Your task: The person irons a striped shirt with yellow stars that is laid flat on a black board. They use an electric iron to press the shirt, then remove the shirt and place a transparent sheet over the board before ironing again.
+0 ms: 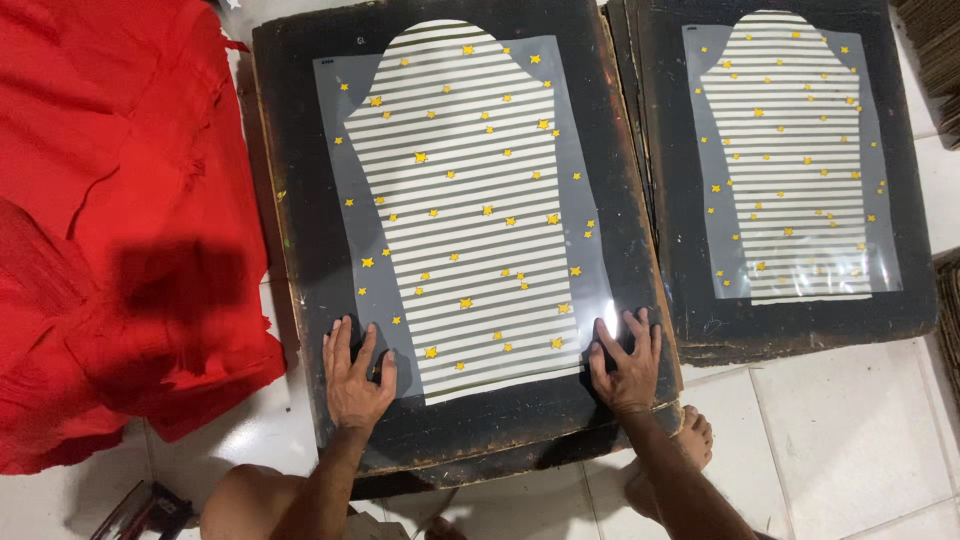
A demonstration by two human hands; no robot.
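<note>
My left hand (356, 377) lies flat, fingers spread, on the near left corner of a glossy clear plastic film sheet printed with white stripes and small yellow stars (465, 200). My right hand (627, 362) lies the same way on its near right corner. Neither grip is closed on anything; both palms press down, fingers apart.

The print forms a sleeve-like outline, rounded at the far end, straight at the near edge. The film rests on a worn, black, rectangular board (300, 180) with scuffed, chipped edges; the board lies on the white tiled floor (850, 440).

To the right, just beside it, a second black board (910, 200) carries a second striped, starred film sheet (790, 160), with glare along its near edge.

To the left, a heap of red fabric (110, 200), soft and creased, runs out of frame. A dark object at the near left (150, 505) is cut off and hard to make out. My bare foot (695, 435) shows under my right forearm.
</note>
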